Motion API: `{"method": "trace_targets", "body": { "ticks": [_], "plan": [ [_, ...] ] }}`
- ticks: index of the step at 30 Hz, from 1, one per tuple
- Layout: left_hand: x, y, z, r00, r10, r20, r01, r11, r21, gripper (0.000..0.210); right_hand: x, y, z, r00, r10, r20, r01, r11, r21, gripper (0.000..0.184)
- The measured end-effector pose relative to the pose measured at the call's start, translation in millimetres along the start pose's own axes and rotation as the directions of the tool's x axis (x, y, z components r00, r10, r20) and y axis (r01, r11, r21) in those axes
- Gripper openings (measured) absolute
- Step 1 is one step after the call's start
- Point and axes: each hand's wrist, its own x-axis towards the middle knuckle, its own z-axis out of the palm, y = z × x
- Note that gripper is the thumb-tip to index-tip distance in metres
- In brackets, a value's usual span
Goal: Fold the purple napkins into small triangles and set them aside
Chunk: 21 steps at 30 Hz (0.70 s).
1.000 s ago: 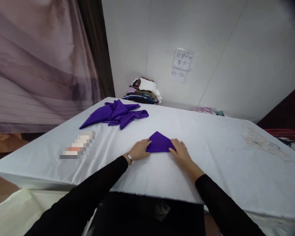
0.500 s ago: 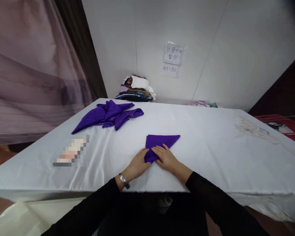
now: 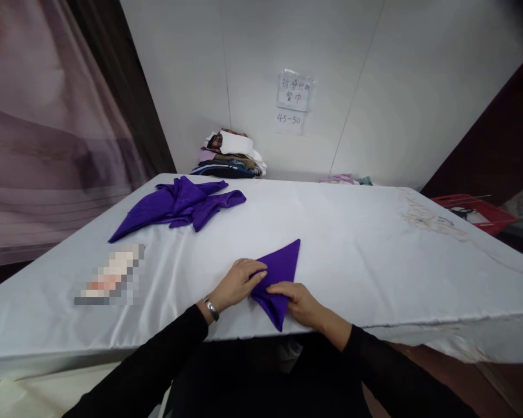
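A purple cloth napkin, folded into a triangle, lies near the table's front edge. One point is directed away from me to the right; a lower corner is folded and slightly raised close to the edge. My left hand is closed on the napkin's left side, thumb and fingers bent over the cloth. From the right, my right hand grips the lower part, its fingers lying over the fabric and its thumb partly hidden.
A loose heap of purple napkins lies at the back left of the white-covered table. Nearer is a blurred flat item. Folded clothes are piled by the wall, under a paper sign. A red basket stands off the right side.
The napkin has turned, so its long point swung away from me and a corner came toward the table edge. My right hand moved lower and right; my left shifted slightly left.
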Motion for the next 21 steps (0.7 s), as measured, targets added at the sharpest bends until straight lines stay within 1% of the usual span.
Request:
{"method": "trace_targets", "body": {
  "ticks": [1, 2, 3, 5, 6, 8, 9, 10, 12, 17, 21],
  "plan": [
    [1, -1, 1.0, 0.999, -0.002, 0.033, 0.003, 1.000, -0.014, 0.030, 0, -4, -2, 0.996, 0.084, -0.029, -0.080, 0.990, 0.117, 0.028],
    [2, -3, 2.0, 0.998, -0.024, 0.055, 0.025, 0.999, -0.032, 0.032, 1, -6, -5, 0.983, 0.180, -0.046, -0.165, 0.958, 0.236, 0.024],
    [3, -4, 3.0, 0.996, -0.060, 0.062, 0.064, 0.997, -0.053, 0.035, 3, -7, -9, 0.959, 0.278, -0.052, -0.243, 0.906, 0.347, 0.023],
    [3, -7, 4.5, 0.987, -0.157, 0.046, 0.161, 0.981, -0.110, 0.040, 11, -4, -18, 0.891, 0.451, -0.041, -0.364, 0.767, 0.529, 0.025],
    [4, -9, 5.0, 0.979, -0.203, 0.034, 0.206, 0.968, -0.143, 0.042, 16, 0, -23, 0.851, 0.524, -0.040, -0.401, 0.696, 0.595, 0.026],
    [5, -12, 6.1, 0.962, -0.274, 0.021, 0.272, 0.941, -0.199, 0.041, 27, 9, -32, 0.771, 0.635, -0.044, -0.444, 0.585, 0.679, 0.027],
    [5, -13, 7.0, 0.955, -0.296, 0.022, 0.294, 0.931, -0.216, 0.041, 32, 15, -36, 0.739, 0.672, -0.044, -0.455, 0.546, 0.703, 0.027],
    [6, -14, 8.3, 0.949, -0.315, 0.022, 0.312, 0.923, -0.225, 0.040, 36, 19, -39, 0.717, 0.696, -0.040, -0.465, 0.519, 0.717, 0.028],
    [8, -17, 11.5, 0.941, -0.338, 0.013, 0.332, 0.915, -0.227, 0.039, 41, 28, -44, 0.695, 0.719, -0.029, -0.478, 0.491, 0.728, 0.031],
    [10, -21, 18.7, 0.948, -0.319, -0.007, 0.310, 0.924, -0.225, 0.028, 46, 36, -50, 0.657, 0.753, -0.045, -0.493, 0.474, 0.730, 0.036],
    [12, -22, 19.9, 0.950, -0.313, -0.015, 0.302, 0.926, -0.226, 0.025, 49, 39, -56, 0.628, 0.776, -0.059, -0.509, 0.467, 0.723, 0.034]
  ]
}}
